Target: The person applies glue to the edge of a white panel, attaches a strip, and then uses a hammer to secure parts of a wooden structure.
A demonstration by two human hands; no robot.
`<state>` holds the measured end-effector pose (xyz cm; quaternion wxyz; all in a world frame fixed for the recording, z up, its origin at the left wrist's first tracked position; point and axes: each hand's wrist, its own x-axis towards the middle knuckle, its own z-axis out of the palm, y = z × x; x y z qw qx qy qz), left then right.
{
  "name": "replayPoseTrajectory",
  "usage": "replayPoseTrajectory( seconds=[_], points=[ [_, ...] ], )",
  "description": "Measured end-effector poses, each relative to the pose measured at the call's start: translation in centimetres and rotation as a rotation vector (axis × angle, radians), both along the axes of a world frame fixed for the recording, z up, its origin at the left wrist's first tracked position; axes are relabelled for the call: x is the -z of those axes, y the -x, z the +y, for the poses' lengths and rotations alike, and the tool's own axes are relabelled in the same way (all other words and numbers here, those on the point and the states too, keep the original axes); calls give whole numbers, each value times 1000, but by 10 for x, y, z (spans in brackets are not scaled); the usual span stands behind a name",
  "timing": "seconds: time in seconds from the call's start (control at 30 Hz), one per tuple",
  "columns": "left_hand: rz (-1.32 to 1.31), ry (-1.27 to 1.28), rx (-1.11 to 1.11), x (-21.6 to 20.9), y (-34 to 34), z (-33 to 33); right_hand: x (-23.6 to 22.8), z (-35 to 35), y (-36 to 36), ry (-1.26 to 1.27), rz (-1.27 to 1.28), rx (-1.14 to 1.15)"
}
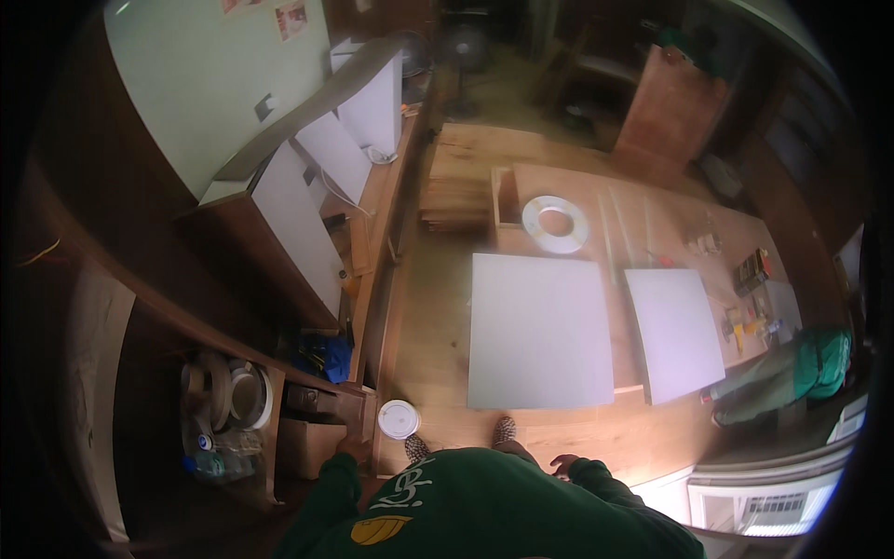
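My left hand [352, 450] is low beside the brown wooden cabinet [365, 410]; its fingers are too unclear to make out, and whether it touches the wood I cannot tell. My right hand [562, 463] hangs by my side with its fingers apart and nothing in them. By my feet, nearest the left hand, stands a round white-lidded bucket [399, 419]. In front of me are a large white panel [540, 335] and a smaller, tilted white panel [675, 335]. Beyond them, a white ring-shaped roll [556, 200] lies on the wooden worktable [587, 186].
At right is a co-worker in a green top [824, 363]; another person stands behind a brown board [669, 116]. White-faced cabinets [293, 228] line the left wall. Rolls of banding [247, 396] and bottles fill the lower left shelf. Stacked boards [456, 191] lie farther back.
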<state>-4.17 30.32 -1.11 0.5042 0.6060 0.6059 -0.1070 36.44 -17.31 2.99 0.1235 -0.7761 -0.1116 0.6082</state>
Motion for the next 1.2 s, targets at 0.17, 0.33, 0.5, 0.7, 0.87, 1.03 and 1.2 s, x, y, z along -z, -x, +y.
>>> replayPoseTrajectory(
  seconds=[0.17, 0.33, 0.5, 0.7, 0.87, 1.03, 1.2],
  points=[
    [85, 52, 253, -6, -8, 31, 36, -12, 36, -78, -142, 326],
    [226, -221, 765, 23, 19, 66, 76, -13, 25, -12, -86, 278],
    [451, -320, 1608, -32, -44, 23, 67, -78, 22, 109, -55, 652],
    [224, -287, 978, -35, -38, 26, 54, -105, 39, 73, 14, 816],
    [327, -565, 1080, -11, -24, 74, 66, -87, 67, -78, 83, 574],
    [155, -218, 761, -38, -84, 42, 74, -109, 49, -118, -142, 156],
    [259, -459, 908, -1, -27, 67, 83, -67, 49, -193, -112, 188]
  ],
)
